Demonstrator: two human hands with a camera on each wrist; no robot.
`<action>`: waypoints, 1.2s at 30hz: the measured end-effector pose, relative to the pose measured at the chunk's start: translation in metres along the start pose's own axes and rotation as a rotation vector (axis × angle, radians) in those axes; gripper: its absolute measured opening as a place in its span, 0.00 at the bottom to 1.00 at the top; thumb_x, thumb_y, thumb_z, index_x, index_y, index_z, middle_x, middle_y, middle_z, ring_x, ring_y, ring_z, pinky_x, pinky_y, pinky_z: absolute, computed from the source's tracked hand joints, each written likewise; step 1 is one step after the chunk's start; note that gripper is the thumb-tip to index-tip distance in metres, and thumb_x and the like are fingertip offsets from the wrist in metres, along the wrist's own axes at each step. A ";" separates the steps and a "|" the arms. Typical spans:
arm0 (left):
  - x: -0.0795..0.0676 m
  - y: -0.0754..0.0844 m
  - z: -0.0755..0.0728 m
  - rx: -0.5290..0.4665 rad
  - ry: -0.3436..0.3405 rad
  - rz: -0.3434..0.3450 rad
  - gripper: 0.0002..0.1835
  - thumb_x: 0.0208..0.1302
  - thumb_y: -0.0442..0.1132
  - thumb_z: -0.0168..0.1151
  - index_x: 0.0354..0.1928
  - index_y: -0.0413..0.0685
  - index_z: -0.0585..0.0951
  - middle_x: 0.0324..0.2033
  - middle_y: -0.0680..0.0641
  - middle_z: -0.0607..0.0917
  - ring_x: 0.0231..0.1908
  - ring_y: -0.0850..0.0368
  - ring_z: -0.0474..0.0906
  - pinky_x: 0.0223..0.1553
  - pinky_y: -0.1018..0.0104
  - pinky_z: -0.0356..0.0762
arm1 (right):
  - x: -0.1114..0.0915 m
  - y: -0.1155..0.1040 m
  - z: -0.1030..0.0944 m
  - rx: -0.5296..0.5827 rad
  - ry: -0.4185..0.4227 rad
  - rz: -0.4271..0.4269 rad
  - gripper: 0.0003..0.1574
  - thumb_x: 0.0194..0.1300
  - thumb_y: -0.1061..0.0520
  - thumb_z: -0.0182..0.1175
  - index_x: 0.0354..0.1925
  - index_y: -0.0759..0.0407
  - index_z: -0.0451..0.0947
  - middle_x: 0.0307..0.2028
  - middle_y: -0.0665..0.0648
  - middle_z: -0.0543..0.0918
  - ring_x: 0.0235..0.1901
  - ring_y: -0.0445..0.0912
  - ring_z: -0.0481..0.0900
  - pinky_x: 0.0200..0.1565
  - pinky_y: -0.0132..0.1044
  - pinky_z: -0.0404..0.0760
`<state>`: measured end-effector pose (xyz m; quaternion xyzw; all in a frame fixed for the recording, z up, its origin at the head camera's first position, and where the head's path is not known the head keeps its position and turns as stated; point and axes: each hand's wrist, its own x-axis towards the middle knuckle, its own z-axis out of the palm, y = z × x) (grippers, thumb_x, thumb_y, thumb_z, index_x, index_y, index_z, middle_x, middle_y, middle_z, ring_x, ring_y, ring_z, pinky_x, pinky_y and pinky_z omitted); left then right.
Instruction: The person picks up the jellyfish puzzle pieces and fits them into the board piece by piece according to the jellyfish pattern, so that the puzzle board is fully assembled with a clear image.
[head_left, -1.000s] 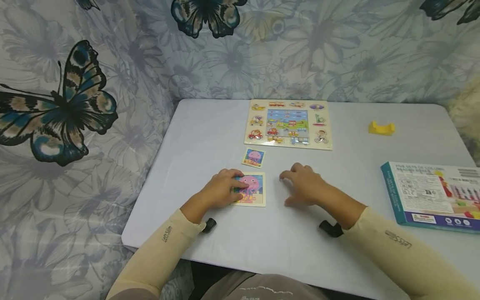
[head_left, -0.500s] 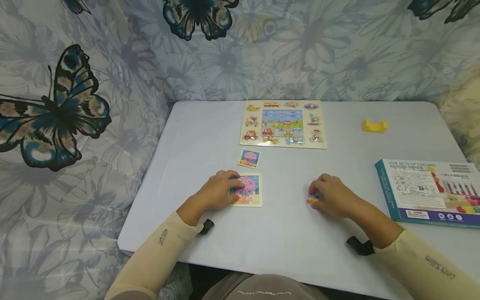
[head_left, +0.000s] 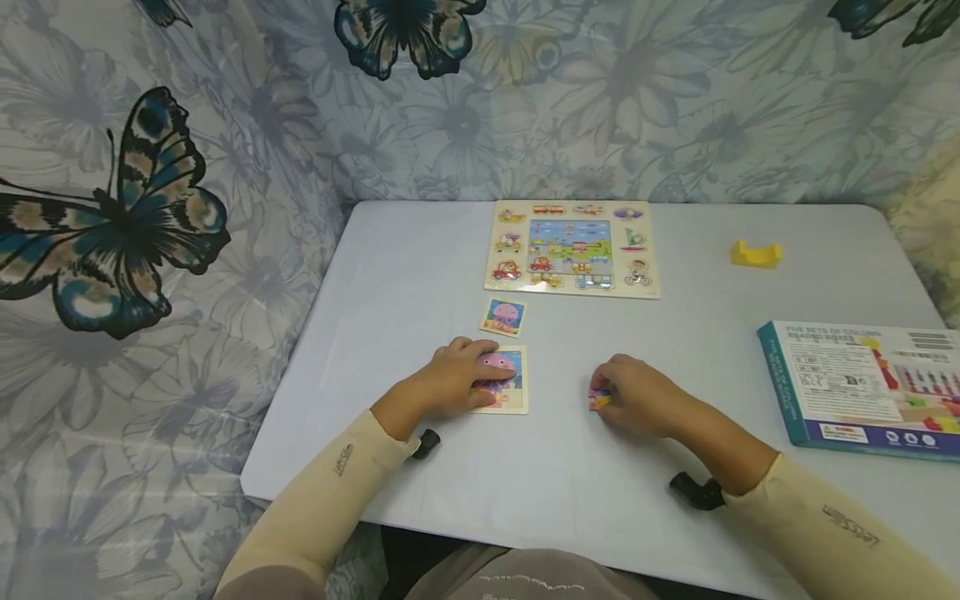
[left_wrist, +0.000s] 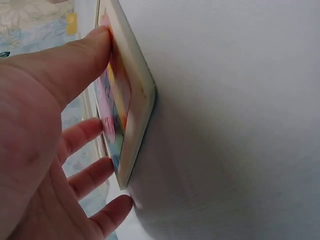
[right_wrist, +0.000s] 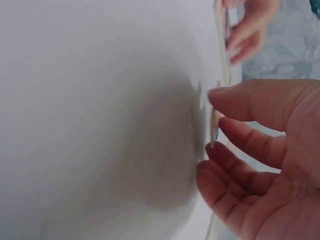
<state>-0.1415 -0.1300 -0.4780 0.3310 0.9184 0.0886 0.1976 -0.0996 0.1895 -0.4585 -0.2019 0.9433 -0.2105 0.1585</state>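
Note:
A square wooden jigsaw puzzle [head_left: 521, 398] with a pink octopus picture lies in front of me in the head view. My left hand [head_left: 450, 383] rests over its left side, thumb [left_wrist: 95, 47] on the picture and other fingertips along its edge. To the right, just over the table, my right hand [head_left: 643, 397] pinches a small colourful puzzle piece [head_left: 597, 399] between thumb and fingers. The right wrist view shows that piece [right_wrist: 216, 120] edge-on. A small square card [head_left: 503, 317] with a matching octopus picture lies just beyond the puzzle.
A larger wooden vehicle puzzle board [head_left: 498, 250] lies at the back of the white table [head_left: 405, 267]. A yellow curved block [head_left: 756, 254] sits at the back right. Closer on the right is a flat printed box [head_left: 840, 383].
My right hand, empty with spread fingers a second ago, took hold of the puzzle piece farther right and has since come back left with it. The left hand stays on the puzzle.

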 end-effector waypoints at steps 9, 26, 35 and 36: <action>0.007 0.001 -0.005 -0.009 0.001 -0.007 0.29 0.69 0.59 0.64 0.71 0.85 0.71 0.77 0.54 0.60 0.71 0.47 0.58 0.66 0.47 0.62 | 0.029 -0.050 0.028 -0.003 0.081 -0.211 0.14 0.58 0.58 0.73 0.43 0.58 0.87 0.42 0.52 0.87 0.42 0.45 0.83 0.49 0.45 0.84; 0.012 0.011 -0.008 -0.030 -0.023 0.008 0.30 0.67 0.59 0.66 0.71 0.79 0.73 0.77 0.54 0.60 0.69 0.48 0.59 0.66 0.48 0.62 | 0.036 -0.059 0.047 -0.321 0.230 -0.499 0.06 0.62 0.57 0.72 0.38 0.58 0.90 0.41 0.56 0.85 0.39 0.50 0.80 0.41 0.40 0.83; 0.010 0.014 -0.002 -0.033 0.005 -0.049 0.27 0.66 0.62 0.65 0.67 0.81 0.76 0.75 0.53 0.64 0.67 0.47 0.61 0.64 0.48 0.63 | 0.015 -0.070 0.045 -0.448 -0.012 -0.352 0.31 0.69 0.45 0.65 0.67 0.54 0.78 0.64 0.52 0.78 0.54 0.54 0.76 0.49 0.49 0.77; 0.010 0.015 0.000 -0.037 0.023 -0.059 0.27 0.65 0.62 0.66 0.66 0.80 0.78 0.75 0.52 0.65 0.67 0.47 0.62 0.64 0.48 0.63 | 0.014 -0.070 0.045 -0.418 -0.049 -0.328 0.34 0.70 0.45 0.64 0.70 0.53 0.75 0.67 0.51 0.76 0.57 0.54 0.75 0.52 0.50 0.77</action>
